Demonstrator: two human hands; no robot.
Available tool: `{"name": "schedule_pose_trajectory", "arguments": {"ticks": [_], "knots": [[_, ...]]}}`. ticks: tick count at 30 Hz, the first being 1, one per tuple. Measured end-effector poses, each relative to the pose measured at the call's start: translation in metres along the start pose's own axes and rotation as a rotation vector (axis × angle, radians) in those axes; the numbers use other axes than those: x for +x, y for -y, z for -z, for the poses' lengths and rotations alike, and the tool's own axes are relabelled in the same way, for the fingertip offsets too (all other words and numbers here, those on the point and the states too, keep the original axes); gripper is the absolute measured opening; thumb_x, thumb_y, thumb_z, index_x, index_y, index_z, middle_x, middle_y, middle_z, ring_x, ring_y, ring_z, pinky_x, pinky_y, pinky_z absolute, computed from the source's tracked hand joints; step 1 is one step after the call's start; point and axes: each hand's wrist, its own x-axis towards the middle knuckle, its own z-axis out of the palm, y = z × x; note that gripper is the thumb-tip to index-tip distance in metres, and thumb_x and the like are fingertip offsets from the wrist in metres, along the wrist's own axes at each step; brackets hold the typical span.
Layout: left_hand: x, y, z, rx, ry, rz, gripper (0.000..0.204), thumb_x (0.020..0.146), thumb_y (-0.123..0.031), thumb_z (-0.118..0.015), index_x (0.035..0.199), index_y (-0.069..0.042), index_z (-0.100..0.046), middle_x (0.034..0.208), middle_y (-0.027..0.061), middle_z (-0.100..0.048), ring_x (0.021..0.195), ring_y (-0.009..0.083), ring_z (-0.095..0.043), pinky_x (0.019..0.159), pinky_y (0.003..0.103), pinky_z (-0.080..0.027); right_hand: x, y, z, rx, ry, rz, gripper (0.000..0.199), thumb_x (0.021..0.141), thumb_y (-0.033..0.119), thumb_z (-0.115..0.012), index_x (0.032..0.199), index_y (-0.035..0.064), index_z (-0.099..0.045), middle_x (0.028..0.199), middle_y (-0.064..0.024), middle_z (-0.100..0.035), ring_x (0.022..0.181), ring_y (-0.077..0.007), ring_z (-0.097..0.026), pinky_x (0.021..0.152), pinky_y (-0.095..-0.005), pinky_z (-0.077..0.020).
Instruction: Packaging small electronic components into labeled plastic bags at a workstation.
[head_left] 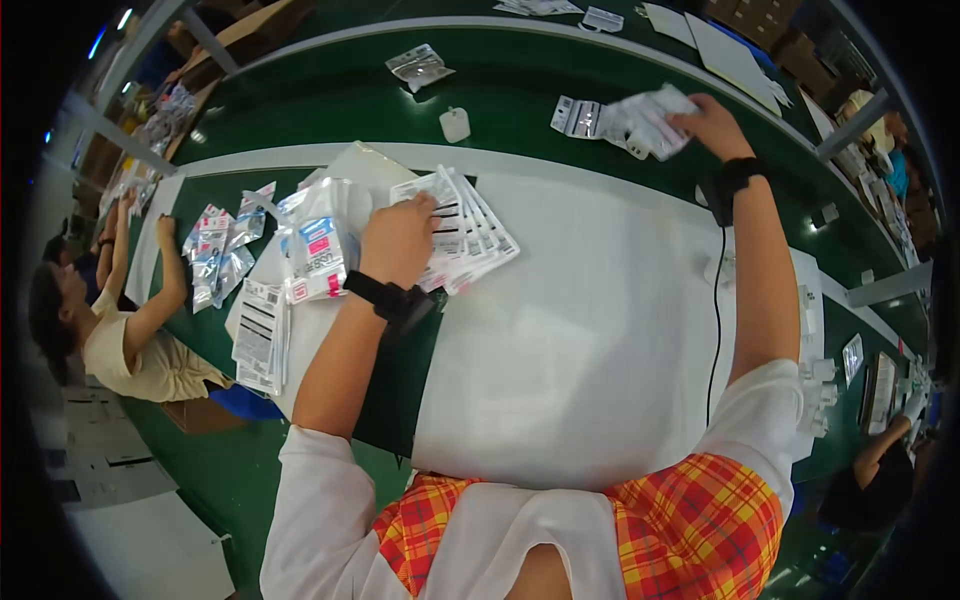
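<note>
My left hand [397,238] rests on a fanned stack of flat white packets with barcode labels [468,235], gripping them on the white mat [580,350]. My right hand [712,124] reaches far out over the green conveyor belt [500,100] and holds a bunch of clear plastic packets [645,120]. Both wrists wear black bands, and a black cable runs down from the right one. A small white adapter [455,124] stands on the belt between the hands.
Packaged items in clear bags [318,245] and more labelled packets [260,335] lie left of my left hand. A seated person [130,330] handles packets [215,255] at the left. Loose bags [419,66] lie farther up the belt. Small white parts [815,385] sit at the right.
</note>
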Motion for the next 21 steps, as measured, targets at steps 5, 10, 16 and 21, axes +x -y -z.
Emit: {"name": "schedule_pose_trajectory", "arguments": {"ticks": [5,10,16,21], "knots": [[0.01,-0.047,0.018,0.039,-0.162,-0.12,0.02,0.077,-0.005,-0.052,0.093,-0.004,-0.064,0.09,0.0126,-0.067,0.085,0.0293,-0.064,0.084,0.043,-0.046,0.0,0.014,-0.025,-0.202,-0.612,0.139,0.045,0.077,0.026,-0.072,0.113,0.0011,-0.061,0.106,-0.0146,-0.063,0.094,-0.0263,-0.061,0.083,-0.0332,-0.0483],[-0.002,-0.131,-0.031,-0.112,0.024,-0.351,0.017,0.075,-0.003,-0.055,0.089,-0.003,-0.065,0.088,0.0161,-0.064,0.088,0.0323,-0.062,0.083,0.045,-0.047,-0.128,0.116,-0.08,0.022,0.031,0.368,0.021,0.076,0.01,-0.064,0.095,0.0025,-0.059,0.102,-0.0126,-0.062,0.084,-0.0248,-0.06,0.07,-0.0336,-0.0478],[0.017,-0.118,-0.042,-0.266,0.266,-0.344,0.019,0.078,-0.005,-0.056,0.094,-0.003,-0.065,0.095,0.0159,-0.065,0.092,0.0324,-0.062,0.082,0.045,-0.049,-0.176,0.078,-0.144,-0.055,0.04,0.554,0.018,0.072,0.004,-0.057,0.089,-0.0001,-0.061,0.09,-0.0164,-0.061,0.081,-0.0345,-0.057,0.075,-0.0406,-0.0497],[0.032,-0.097,-0.043,-0.289,0.436,-0.353,0.03,0.081,-0.011,-0.059,0.111,-0.005,-0.064,0.111,0.0148,-0.065,0.103,0.0312,-0.06,0.085,0.041,-0.05,-0.175,0.103,-0.156,-0.185,0.257,0.486,0.033,0.07,0.006,-0.058,0.102,0.0006,-0.059,0.1,-0.018,-0.057,0.097,-0.0348,-0.053,0.086,-0.042,-0.0466]]}}
